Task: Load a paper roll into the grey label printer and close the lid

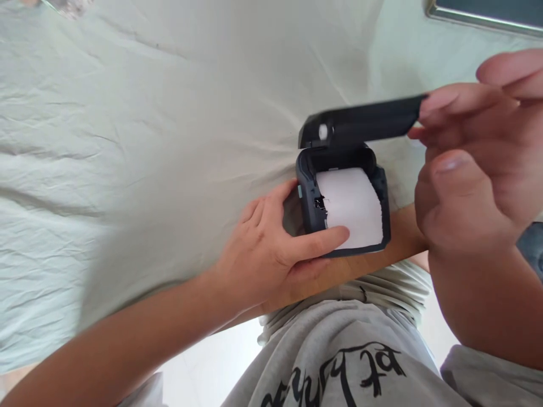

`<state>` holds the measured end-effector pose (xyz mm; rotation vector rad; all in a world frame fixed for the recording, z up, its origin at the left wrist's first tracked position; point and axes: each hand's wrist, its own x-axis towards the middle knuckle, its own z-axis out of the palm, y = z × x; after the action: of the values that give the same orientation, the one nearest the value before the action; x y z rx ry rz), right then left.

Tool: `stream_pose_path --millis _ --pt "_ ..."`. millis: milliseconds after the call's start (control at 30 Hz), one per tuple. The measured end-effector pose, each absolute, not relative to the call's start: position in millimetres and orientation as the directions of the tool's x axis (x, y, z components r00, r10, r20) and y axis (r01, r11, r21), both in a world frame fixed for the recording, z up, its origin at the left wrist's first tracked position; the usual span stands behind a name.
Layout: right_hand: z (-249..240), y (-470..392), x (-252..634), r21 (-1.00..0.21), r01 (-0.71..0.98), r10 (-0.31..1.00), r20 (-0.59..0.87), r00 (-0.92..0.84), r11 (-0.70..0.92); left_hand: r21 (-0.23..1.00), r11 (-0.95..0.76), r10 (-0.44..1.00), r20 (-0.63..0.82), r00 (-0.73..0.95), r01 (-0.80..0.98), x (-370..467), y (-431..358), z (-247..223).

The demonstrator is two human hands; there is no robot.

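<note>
A small black device [310,212] with its lid raised stands near the table's front edge. Inside its compartment lies a roll of white paper [354,203]. My left hand [271,243] grips the device's left side, with one finger resting over the lower left part of the roll. The black lid [369,121] is hinged at the back and tilted up. My right hand [475,147] holds the lid's right end at the fingertips; its other fingers are bent and spread.
A pale green cloth [169,124] with wrinkles covers the table, and its wooden edge [356,268] shows in front. A dark flat object with a metallic rim [487,25] lies at the back right. Something shiny, cut off by the frame, sits at the top left.
</note>
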<state>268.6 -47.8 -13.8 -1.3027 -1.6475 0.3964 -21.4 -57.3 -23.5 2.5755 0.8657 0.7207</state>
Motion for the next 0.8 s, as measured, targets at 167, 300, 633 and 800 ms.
stream_pose_path --millis 167,300,633,800 --pt "-8.5 -55.5 261.2 -0.772 0.503 0.898 0.439 -0.019 0.389 0.438 -0.760 0.638 0.367 0.677 0.480 -21.0 -59.2 -24.8" --pt "-9.1 -57.5 260.0 -0.767 0.539 0.926 0.369 -0.075 0.349 0.446 -0.748 0.654 0.370 0.660 0.491 -19.2 -60.7 -24.9" --pt "8.9 -37.7 285.4 -0.853 0.502 0.962 0.001 -0.271 0.143 0.428 -0.747 0.659 0.370 0.655 0.509 -15.6 -59.2 -20.6" --pt "15.2 -33.6 285.1 -0.844 0.523 0.955 -0.043 -0.292 0.121 0.415 -0.763 0.642 0.392 0.659 0.496 -17.7 -57.4 -23.3"
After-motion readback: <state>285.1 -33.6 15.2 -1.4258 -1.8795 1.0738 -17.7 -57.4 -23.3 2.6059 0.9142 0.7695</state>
